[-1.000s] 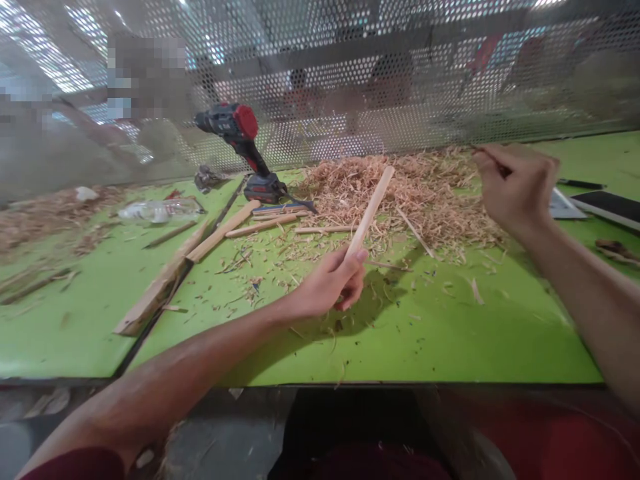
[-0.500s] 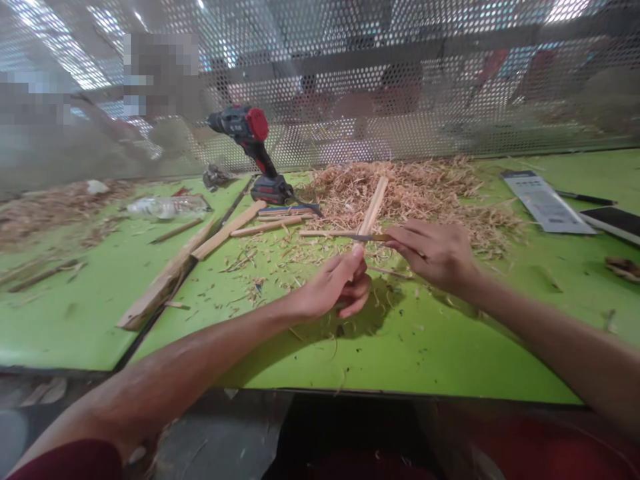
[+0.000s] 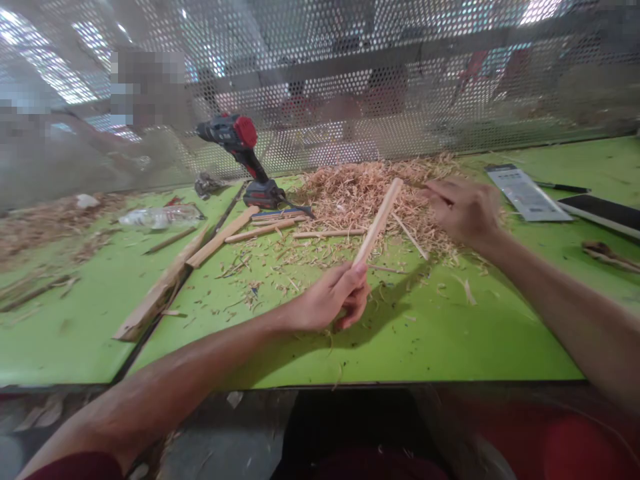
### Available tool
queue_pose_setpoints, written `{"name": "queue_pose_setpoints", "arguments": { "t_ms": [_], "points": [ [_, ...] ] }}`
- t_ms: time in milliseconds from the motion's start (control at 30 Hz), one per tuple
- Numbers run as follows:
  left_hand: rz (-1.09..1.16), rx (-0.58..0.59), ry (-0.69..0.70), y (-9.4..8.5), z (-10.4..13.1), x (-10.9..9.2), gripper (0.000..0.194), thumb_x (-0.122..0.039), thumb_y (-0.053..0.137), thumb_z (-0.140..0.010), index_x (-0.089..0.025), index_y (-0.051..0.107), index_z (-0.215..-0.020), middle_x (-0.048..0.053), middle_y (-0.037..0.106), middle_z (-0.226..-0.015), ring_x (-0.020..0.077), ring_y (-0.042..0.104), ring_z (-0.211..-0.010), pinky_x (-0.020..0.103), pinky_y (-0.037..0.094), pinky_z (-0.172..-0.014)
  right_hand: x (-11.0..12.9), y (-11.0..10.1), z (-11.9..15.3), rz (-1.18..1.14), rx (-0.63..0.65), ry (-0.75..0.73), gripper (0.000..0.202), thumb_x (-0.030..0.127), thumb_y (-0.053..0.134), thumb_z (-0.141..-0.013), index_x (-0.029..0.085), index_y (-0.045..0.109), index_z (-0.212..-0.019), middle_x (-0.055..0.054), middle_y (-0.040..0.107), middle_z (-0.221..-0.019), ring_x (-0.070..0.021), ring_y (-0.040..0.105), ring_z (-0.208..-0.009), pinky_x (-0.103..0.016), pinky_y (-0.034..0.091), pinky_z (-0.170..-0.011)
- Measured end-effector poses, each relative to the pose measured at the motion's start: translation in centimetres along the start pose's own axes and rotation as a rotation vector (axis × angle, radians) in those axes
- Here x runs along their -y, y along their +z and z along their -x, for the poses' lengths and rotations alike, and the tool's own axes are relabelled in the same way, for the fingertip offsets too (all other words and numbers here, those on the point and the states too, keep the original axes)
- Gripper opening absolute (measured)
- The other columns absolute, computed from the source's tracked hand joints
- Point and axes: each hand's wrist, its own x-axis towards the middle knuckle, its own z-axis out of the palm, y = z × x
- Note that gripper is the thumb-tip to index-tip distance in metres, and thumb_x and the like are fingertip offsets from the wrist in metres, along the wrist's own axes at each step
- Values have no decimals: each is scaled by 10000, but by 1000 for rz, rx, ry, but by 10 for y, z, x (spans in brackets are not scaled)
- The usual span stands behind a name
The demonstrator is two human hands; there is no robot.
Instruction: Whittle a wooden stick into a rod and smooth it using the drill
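My left hand (image 3: 334,298) grips the near end of a pale wooden stick (image 3: 379,220), which slants up and away over the green table (image 3: 450,333). Just beyond the stick's far tip, my right hand (image 3: 463,208) is closed around a thin knife (image 3: 415,184) whose blade pokes out to the left. A heap of wood shavings (image 3: 370,193) lies behind and under both hands.
A red and black cordless drill (image 3: 245,157) stands at the back by the perforated metal screen (image 3: 320,80). Wooden slats (image 3: 220,237) and thin sticks lie left of centre. A plastic bottle (image 3: 160,215) lies far left. A paper packet (image 3: 525,193), pen and dark phone sit at right.
My right hand with the knife swept from near my left hand outward along the stick to its far tip. One second ago it was raised farther right. My left hand stayed put.
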Motion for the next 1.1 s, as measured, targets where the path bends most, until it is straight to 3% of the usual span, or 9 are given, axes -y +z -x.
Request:
{"name": "queue_pose_setpoints", "arguments": {
  "t_ms": [100, 167, 233, 367, 467, 867, 1033, 1100],
  "points": [
    [34, 31, 17, -1, 1, 0, 438, -583, 347, -1086, -238, 364, -816, -111, 304, -599, 71, 449, -400, 219, 304, -400, -9, -6, -6, 5, -118, 65, 329, 283, 559, -1041, 103, 815, -938, -105, 760, -746, -158, 606, -637, -305, 444, -581],
    [41, 24, 18, -3, -1, 0, 452, -607, 340, -1080, -239, 366, -817, -112, 293, -589, 77, 439, -395, 225, 305, -403, 1, -8, -6, -47, -130, 46, 335, 303, 556, -1052, 94, 809, -988, -122, 778, -814, -175, 666, -707, -322, 510, -632],
    [48, 0, 5, -7, -3, -1, 465, -626, 346, -1072, -239, 366, -815, -113, 293, -586, 78, 430, -395, 231, 315, -415, 21, -8, -2, -126, -63, -22, 309, 322, 567, -1059, 142, 814, -1010, -80, 777, -791, -164, 679, -669, -294, 525, -555],
    [82, -52, -5, -13, -5, 0, 478, -635, 351, -1070, -235, 364, -809, -114, 280, -584, 69, 414, -392, 232, 290, -432, 64, -1, 13, -278, 153, -207, 288, 301, 530, -1085, 252, 814, -1088, -20, 782, -786, -126, 622, -532, -250, 413, -352],
    [57, -52, 8, -15, -6, 4, 494, -647, 344, -1067, -235, 360, -795, -111, 274, -574, 73, 431, -396, 232, 264, -428, 78, 2, 20, -242, 165, -281, 323, 365, 492, -1105, 276, 802, -1120, -18, 781, -792, -120, 583, -493, -253, 383, -334],
    [47, -65, -31, -11, -6, 2, 466, -610, 385, -1067, -239, 370, -786, -118, 281, -552, 76, 406, -384, 240, 284, -423, 61, -3, 11, -105, 198, -251, 339, 375, 490, -1084, 311, 823, -1081, -31, 774, -822, -137, 543, -480, -283, 359, -361],
    [72, 22, -62, -7, -1, 2, 460, -595, 374, -1075, -233, 366, -791, -110, 284, -583, 75, 430, -402, 234, 294, -425, 28, 1, 7, -88, 97, -116, 345, 392, 492, -1072, 282, 819, -1076, -52, 779, -824, -167, 575, -487, -299, 313, -350],
    [89, 59, -58, -4, 0, 0, 455, -589, 378, -1076, -230, 366, -797, -105, 290, -602, 74, 441, -415, 228, 307, -430, 14, 1, 5, -75, 37, -35, 326, 399, 526, -1050, 255, 819, -1052, -75, 780, -811, -208, 640, -541, -313, 369, -379]
  ]
}}
